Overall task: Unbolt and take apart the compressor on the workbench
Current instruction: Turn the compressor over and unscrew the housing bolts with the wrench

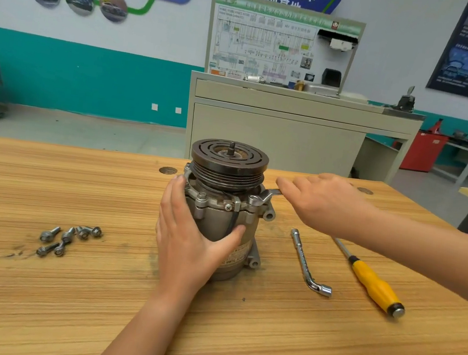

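The compressor (221, 205) is standing upright pretty much dead centre of the frame, on the wooden workbench (61, 303), with the dark grooved pulley (229, 161) on top and the shaft stub poking up out of it.

The left hand (187, 248) is wrapped around the grey body from the near-left side. Its thumb is spread across the front and the fingers reach up the left side toward the flange, so it's got a solid grip on the housing.

The right hand (324, 204) comes in from the right edge of the frame and lies over the handle of a flat spanner (266, 195). The spanner's open end sits on a flange bolt (253, 200) on the right side of the housing. The fingers look fairly straight and close together on top of the handle. The thumb is hidden, so I honestly can't tell whether it's actually clamped around the handle or just pressing on it.

A little heap of loose bolts (70, 239) lies at lower left of the compressor. To the right of it there's an L-shaped socket wrench (306, 261) lying flat. Further right is a screwdriver (373, 285) with a yellow handle, partly under the right forearm.

A wiring diagram board (279, 46) stands on a cabinet in the upper middle of the frame.
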A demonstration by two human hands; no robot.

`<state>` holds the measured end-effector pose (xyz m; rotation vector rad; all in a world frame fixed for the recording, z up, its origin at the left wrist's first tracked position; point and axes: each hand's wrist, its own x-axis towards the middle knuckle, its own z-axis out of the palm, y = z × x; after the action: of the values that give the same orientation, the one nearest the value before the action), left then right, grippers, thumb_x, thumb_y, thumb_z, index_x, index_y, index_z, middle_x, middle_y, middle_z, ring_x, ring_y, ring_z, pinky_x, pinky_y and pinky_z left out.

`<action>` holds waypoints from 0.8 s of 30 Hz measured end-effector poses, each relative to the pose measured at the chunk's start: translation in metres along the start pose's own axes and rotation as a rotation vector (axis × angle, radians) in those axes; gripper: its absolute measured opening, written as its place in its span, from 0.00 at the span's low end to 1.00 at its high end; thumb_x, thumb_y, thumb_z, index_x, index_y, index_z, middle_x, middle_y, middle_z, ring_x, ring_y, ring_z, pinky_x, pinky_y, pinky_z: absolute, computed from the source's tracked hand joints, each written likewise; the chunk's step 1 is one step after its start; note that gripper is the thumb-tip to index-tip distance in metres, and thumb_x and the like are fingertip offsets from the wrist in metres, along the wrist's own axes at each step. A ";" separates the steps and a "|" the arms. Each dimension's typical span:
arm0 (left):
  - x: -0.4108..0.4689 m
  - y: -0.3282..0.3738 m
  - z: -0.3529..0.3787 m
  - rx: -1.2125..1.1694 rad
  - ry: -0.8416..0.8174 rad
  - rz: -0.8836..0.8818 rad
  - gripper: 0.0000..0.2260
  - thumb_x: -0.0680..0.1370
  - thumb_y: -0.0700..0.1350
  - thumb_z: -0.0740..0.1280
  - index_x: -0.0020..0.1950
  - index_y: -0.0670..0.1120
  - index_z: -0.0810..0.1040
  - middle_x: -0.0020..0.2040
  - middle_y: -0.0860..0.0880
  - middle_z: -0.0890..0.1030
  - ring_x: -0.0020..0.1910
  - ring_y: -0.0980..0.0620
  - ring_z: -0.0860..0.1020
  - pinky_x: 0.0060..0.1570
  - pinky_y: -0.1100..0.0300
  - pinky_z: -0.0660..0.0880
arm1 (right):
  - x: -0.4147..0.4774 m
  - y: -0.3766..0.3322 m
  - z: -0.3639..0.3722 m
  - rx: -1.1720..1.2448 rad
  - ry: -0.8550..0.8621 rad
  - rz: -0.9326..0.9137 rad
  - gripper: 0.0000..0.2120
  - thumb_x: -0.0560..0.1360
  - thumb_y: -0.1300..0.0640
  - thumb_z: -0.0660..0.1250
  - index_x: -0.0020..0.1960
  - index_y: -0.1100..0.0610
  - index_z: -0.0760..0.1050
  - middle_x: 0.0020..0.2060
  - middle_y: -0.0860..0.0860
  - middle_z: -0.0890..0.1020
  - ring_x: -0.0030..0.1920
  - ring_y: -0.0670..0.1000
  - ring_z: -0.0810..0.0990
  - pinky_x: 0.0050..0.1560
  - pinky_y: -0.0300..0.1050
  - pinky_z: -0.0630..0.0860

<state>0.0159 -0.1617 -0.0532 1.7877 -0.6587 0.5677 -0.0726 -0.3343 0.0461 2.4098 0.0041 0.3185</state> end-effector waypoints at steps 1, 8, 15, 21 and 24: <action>0.000 -0.001 0.000 -0.003 0.003 0.001 0.49 0.62 0.59 0.73 0.75 0.41 0.55 0.73 0.44 0.60 0.73 0.47 0.59 0.69 0.44 0.62 | 0.009 0.001 0.004 0.003 0.028 -0.001 0.17 0.78 0.62 0.57 0.67 0.59 0.61 0.49 0.54 0.78 0.45 0.54 0.78 0.44 0.45 0.76; -0.001 -0.004 0.001 -0.015 -0.002 0.015 0.48 0.64 0.55 0.76 0.75 0.42 0.54 0.74 0.44 0.58 0.74 0.49 0.56 0.70 0.46 0.61 | 0.020 -0.007 0.010 0.258 0.400 0.049 0.13 0.67 0.72 0.71 0.51 0.69 0.79 0.37 0.61 0.83 0.34 0.59 0.82 0.30 0.50 0.80; -0.003 -0.005 0.002 -0.020 0.002 0.023 0.48 0.65 0.56 0.75 0.76 0.41 0.53 0.74 0.42 0.56 0.74 0.50 0.54 0.70 0.42 0.61 | -0.043 -0.013 -0.038 0.542 0.440 0.383 0.18 0.80 0.53 0.53 0.68 0.55 0.68 0.25 0.49 0.71 0.24 0.52 0.68 0.24 0.40 0.63; -0.004 -0.005 0.003 0.010 0.031 0.019 0.48 0.65 0.54 0.77 0.75 0.38 0.55 0.74 0.41 0.57 0.74 0.46 0.55 0.69 0.41 0.61 | -0.053 -0.034 -0.050 0.224 -0.020 0.367 0.26 0.79 0.59 0.54 0.72 0.43 0.47 0.30 0.47 0.72 0.28 0.49 0.68 0.24 0.42 0.59; -0.005 -0.005 0.003 0.027 0.038 0.022 0.47 0.65 0.54 0.77 0.75 0.38 0.55 0.74 0.40 0.58 0.74 0.44 0.57 0.67 0.41 0.61 | -0.043 -0.044 -0.059 0.176 -0.120 0.379 0.24 0.77 0.65 0.55 0.70 0.51 0.54 0.27 0.48 0.66 0.25 0.48 0.62 0.23 0.42 0.55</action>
<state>0.0156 -0.1631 -0.0606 1.7921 -0.6485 0.6265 -0.1246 -0.2669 0.0509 2.5935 -0.5024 0.3566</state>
